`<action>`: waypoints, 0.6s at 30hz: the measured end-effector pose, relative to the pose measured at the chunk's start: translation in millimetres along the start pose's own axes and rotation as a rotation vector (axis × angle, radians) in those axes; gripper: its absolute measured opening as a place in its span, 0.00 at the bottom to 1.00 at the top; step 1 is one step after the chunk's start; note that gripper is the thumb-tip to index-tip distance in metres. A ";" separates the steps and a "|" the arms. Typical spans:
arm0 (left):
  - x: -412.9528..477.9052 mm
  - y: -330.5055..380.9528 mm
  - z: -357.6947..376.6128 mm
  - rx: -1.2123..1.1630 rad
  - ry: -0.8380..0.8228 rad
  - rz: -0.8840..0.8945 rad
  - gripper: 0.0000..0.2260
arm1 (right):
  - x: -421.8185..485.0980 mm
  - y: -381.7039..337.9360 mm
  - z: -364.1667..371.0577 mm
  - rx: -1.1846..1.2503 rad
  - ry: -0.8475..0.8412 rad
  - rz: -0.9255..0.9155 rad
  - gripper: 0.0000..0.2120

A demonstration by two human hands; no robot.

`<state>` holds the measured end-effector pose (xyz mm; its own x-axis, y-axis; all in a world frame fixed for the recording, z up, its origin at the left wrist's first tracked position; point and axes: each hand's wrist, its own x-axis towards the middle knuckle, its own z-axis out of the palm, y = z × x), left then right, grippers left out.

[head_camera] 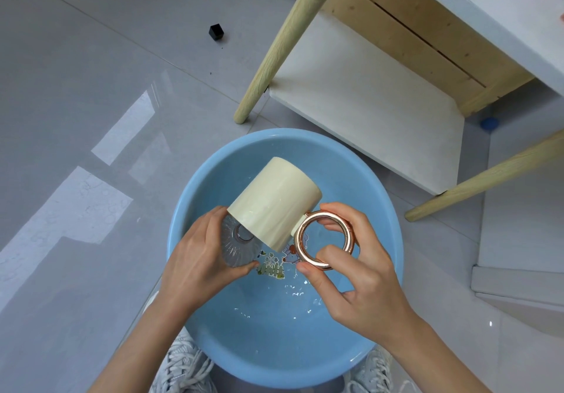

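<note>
Grey floor tiles [91, 72] carry a blue basin [274, 340] at lower centre, holding shallow water [293, 301]. Above the basin, a cream mug [274, 203] is tilted, mouth toward lower left. The right hand [360, 285] pinches its copper ring handle [323, 240] between curled fingers and thumb. The left hand [198, 258] grips a ribbed clear glass [238, 246] at the mug's mouth.

2 wooden legs [287, 41] flank a white shelf [366, 111] — a black cube [216, 31] lies on the floor [91, 56].

I see a cream mug [274, 206] with a rose-gold ring handle [300, 237] tilted base-up over the blue basin [274, 347], its mouth overlapping a clear ribbed glass [235, 246].
</note>
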<state>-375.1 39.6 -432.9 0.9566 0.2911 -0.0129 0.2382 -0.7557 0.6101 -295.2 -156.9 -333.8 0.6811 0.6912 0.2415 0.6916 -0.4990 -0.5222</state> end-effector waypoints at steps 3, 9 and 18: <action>0.5 0.0 -0.3 -0.008 0.011 0.010 0.45 | -1.4 1.1 0.7 -0.018 -0.010 -0.024 0.16; 0.3 0.7 -1.6 -0.040 0.016 0.022 0.45 | -3.6 1.9 -0.1 -0.057 -0.031 -0.078 0.14; -0.1 -1.5 -0.2 -0.031 0.008 0.011 0.42 | -10.0 6.4 2.1 -0.141 -0.053 -0.154 0.14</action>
<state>-375.6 40.8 -433.7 0.9578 0.2875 0.0002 0.2222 -0.7407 0.6341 -298.1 -165.9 -341.3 0.5539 0.7895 0.2644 0.8158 -0.4512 -0.3617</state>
